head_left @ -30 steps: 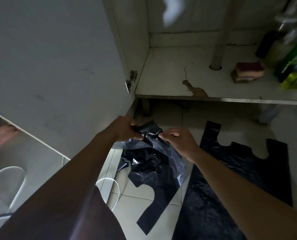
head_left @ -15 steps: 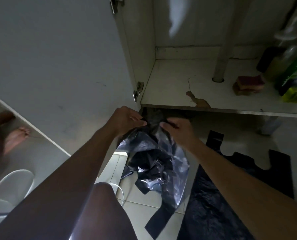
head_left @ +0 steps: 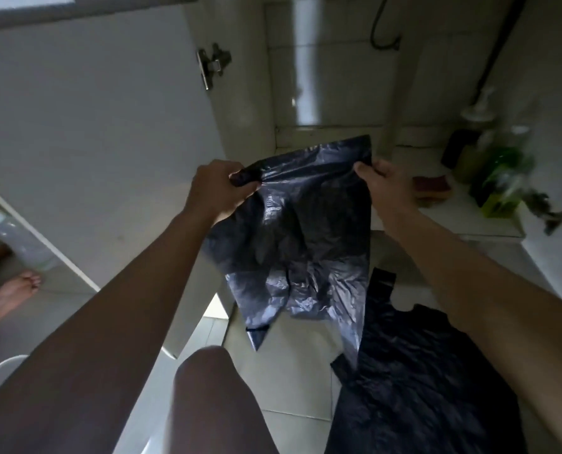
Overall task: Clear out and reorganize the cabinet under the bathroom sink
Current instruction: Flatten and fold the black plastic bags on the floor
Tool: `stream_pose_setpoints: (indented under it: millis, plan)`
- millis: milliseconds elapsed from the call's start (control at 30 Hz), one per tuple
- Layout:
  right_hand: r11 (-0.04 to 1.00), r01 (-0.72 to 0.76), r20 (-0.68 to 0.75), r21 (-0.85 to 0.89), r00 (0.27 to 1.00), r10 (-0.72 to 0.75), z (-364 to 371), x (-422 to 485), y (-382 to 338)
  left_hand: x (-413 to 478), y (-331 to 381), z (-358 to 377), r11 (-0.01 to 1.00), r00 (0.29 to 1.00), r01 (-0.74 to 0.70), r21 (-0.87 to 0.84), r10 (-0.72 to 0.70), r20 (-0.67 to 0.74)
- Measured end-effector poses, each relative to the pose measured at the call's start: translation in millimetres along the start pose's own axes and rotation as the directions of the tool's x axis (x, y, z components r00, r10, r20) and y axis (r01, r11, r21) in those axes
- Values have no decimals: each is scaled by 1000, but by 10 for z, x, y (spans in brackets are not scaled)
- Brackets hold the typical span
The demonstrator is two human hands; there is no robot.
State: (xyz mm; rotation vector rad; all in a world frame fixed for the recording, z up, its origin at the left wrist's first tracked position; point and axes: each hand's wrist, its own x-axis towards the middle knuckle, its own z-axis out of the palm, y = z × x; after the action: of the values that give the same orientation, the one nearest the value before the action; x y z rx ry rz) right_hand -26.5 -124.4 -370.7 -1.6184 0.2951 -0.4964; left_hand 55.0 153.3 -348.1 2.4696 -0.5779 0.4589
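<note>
While my left grip clenches one bunched top corner of the black bag, my right grip pinches the other corner between thumb and fingers. The top edge runs taut between them, a little higher on the right. The bag hangs down from both grips with its long axis vertical. Two tapering strips at the bottom, which I take for the handles, dangle over the floor. It hangs in front of the open cabinet and partly hides the shelf.

A second bag lies spread flat on the floor, below and to the right, its length running away from me. My right grip is the nearer one to it. I judge I am spreading the bag to lay or fold it. If it goes onto the flat one, it must come down and rightward, its hanging length turned to lie along that one.

Beyond my right grip, a sponge and some bottles sit on the shelf. The door stands open to the left.
</note>
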Motion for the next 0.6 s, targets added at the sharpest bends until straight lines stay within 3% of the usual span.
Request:
stream_pose_setpoints:
  millis: [133, 267, 400, 600]
  plan:
    - [990, 31, 9, -136, 1000, -30, -441, -25, -116, 204, 403, 77, 998, 993, -58, -2, 58, 105]
    - [959, 53, -110, -280, 990, -87, -888, 22, -195, 373, 683, 115, 997, 987, -65, -48, 71, 145]
    - [921, 105, -53, -374, 990, -134, -1314, -17, -336, 522, 840, 34, 997, 978, -36, -72, 50, 201]
    - [850, 142, -98, -508, 970, -221, -1652, -5, -511, 636, 1144, -13, 999, 970, -52, -16, 54, 238]
